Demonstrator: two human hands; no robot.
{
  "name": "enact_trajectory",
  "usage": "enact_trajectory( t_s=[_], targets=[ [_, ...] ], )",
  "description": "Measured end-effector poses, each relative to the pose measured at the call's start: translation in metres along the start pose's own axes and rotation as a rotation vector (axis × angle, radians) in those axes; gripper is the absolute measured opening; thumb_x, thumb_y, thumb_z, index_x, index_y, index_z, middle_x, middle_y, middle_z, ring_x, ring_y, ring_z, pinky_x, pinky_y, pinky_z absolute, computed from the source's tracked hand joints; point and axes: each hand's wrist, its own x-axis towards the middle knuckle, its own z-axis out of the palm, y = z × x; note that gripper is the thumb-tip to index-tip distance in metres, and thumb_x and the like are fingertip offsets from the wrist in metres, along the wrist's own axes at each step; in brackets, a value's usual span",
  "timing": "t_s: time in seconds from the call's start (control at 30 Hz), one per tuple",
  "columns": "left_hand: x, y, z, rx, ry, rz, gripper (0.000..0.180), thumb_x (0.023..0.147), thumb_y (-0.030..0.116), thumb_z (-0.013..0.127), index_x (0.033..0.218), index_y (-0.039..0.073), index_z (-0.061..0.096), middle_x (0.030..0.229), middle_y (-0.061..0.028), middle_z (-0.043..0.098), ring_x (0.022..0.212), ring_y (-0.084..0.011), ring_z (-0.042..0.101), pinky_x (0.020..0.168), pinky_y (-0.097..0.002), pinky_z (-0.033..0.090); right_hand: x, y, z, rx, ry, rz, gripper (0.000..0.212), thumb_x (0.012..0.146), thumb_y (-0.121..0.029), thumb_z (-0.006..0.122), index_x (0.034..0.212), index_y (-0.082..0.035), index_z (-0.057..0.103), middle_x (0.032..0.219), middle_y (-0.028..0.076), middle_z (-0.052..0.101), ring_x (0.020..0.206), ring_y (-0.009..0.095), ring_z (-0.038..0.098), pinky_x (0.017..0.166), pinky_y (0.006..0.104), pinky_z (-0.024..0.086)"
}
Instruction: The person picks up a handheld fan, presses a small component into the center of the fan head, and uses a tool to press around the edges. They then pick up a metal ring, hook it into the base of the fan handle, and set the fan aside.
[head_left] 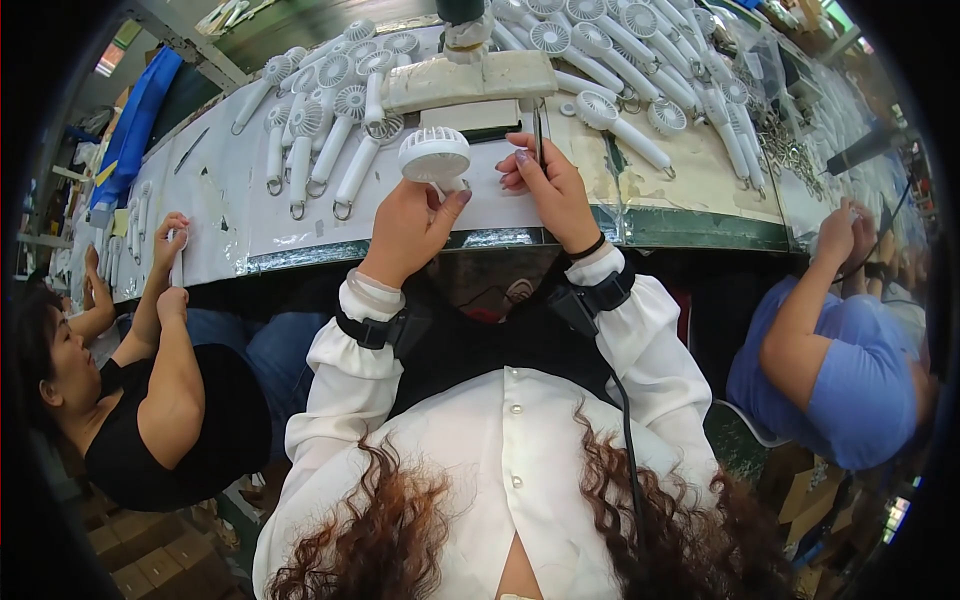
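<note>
My left hand [402,232] is closed around a white handheld fan [434,157], its round slotted head turned up above my fingers. The fan's handle is mostly hidden by my palm and thumb. To the right of it, my right hand [562,203] is closed, fingers bent toward the fan but apart from it. A thin dark rod-like tool [539,128] rises upright from between its fingers; whether it is a pair of tweezers cannot be made out. Both hands are over the table's near edge.
Several white fans with metal rings [345,115] lie on the white table [255,215] to the left; more [590,50] are heaped at the back right. A pale padded block [470,82] stands ahead. Metal clips [795,150] lie far right. Co-workers sit on both sides.
</note>
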Motion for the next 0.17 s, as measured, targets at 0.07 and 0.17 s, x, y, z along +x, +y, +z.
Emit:
enact_trajectory(
  t_s=[0.07, 0.17],
  targets=[
    [-0.0004, -0.0023, -0.0001, 0.024, -0.009, 0.005, 0.044, 0.09, 0.042, 0.063, 0.101, 0.0, 0.057, 0.076, -0.0133, 0.06, 0.069, -0.0299, 0.06, 0.062, -0.0377, 0.047, 0.0002, 0.0005, -0.0007, -0.001, -0.003, -0.001, 0.031, 0.102, -0.018, 0.046, 0.128, -0.001, 0.05, 0.099, 0.006, 0.065, 0.084, 0.01, 0.061, 0.08, 0.0241, 0.049],
    [-0.0015, -0.0098, 0.0029, 0.018, -0.007, 0.034, 0.04, 0.09, 0.033, 0.066, 0.12, 0.007, 0.057, 0.096, -0.0091, 0.064, 0.074, -0.0198, 0.058, 0.069, -0.0307, 0.047, 0.0003, 0.0011, -0.0003, -0.004, -0.006, 0.003, 0.032, 0.102, -0.019, 0.046, 0.128, -0.001, 0.05, 0.099, 0.007, 0.065, 0.085, 0.01, 0.061, 0.08, 0.0241, 0.049]
  ],
)
